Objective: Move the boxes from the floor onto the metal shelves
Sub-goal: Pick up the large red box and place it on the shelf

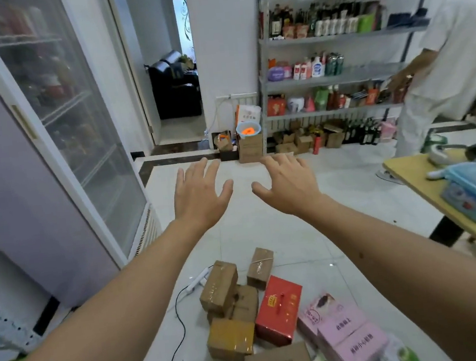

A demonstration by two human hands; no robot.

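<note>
Left hand [199,191] and right hand [288,183] outstretched, fingers spread, empty, above floor boxes [278,308]; metal shelves [334,77] beyond.

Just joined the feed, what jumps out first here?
Two bare arms reach forward, left hand and right hand spread open and empty mid-frame. Below them boxes cluster on the floor, the red box brightest. Stocked metal shelves stand at the far right.

brown cartons [219,289], a red box [278,310] and pink boxes [342,337] lie heaped on the floor at 6 o'clock; stocked metal shelves [334,77] stand at 1 o'clock.
</note>
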